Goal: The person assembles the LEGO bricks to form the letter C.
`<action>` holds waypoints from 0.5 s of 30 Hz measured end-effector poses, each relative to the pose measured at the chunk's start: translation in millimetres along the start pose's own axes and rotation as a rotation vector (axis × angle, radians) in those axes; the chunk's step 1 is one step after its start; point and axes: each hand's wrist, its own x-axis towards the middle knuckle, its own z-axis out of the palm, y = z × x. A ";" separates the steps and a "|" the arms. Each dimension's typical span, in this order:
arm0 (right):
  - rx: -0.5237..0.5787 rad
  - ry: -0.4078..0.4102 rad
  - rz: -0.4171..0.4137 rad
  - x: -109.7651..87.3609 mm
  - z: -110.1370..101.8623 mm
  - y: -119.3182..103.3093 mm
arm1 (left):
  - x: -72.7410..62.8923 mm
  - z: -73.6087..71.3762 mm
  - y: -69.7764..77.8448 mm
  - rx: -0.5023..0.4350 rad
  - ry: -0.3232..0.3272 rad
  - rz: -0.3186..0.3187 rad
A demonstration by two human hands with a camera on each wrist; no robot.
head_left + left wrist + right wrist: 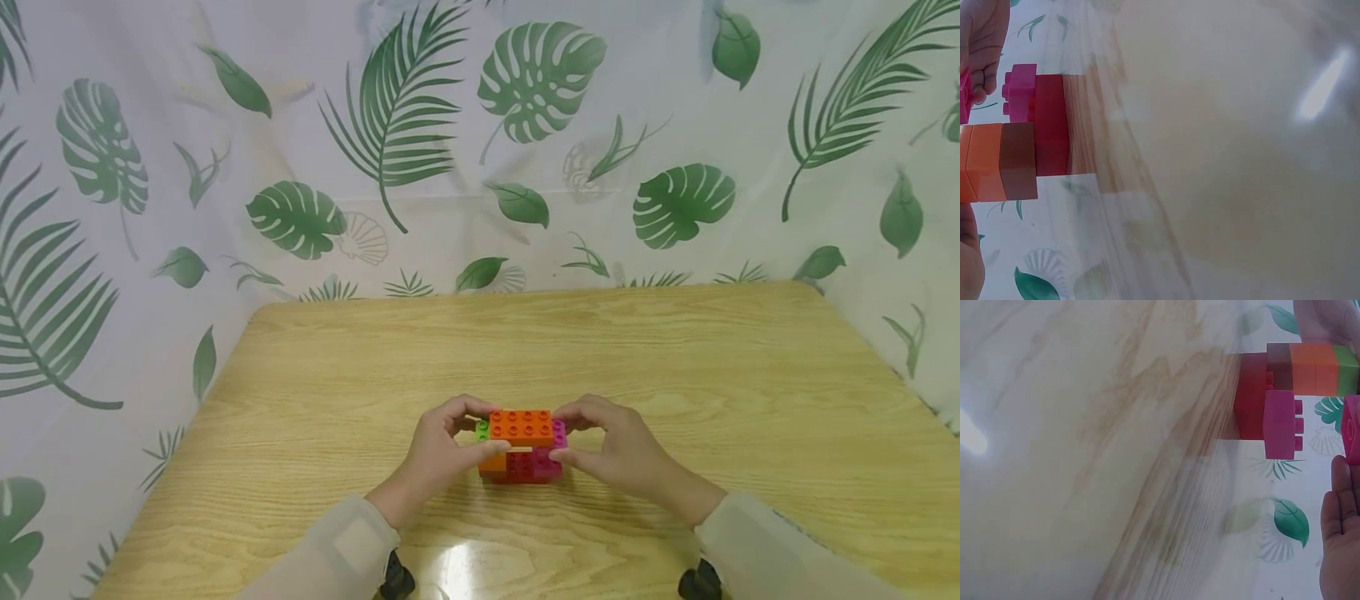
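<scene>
A stack of toy building bricks stands on the table between both hands. An orange brick with studs tops it; a green brick shows at its left end. Low down lies a red brick, bearing a brown brick and a lower pink brick. Above the lower pink brick, past a gap, is an upper pink brick. My left hand grips the stack's left end, thumb in front, fingers behind. My right hand holds the upper pink brick at the right end.
The wooden table reaches back to a white cloth backdrop printed with green leaves, which also rises at both sides. Light glares off the tabletop near the front. Dark wrist-worn devices show under the sleeves.
</scene>
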 end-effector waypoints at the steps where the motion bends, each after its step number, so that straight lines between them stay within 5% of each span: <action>1: 0.003 0.004 -0.005 0.1 0.6 0.2 | 0.0 -0.4 0.4 0.002 -0.001 0.003; 15: 0.053 0.043 0.028 -5.0 7.0 2.5 | 2.1 -2.5 0.9 0.050 -0.025 0.044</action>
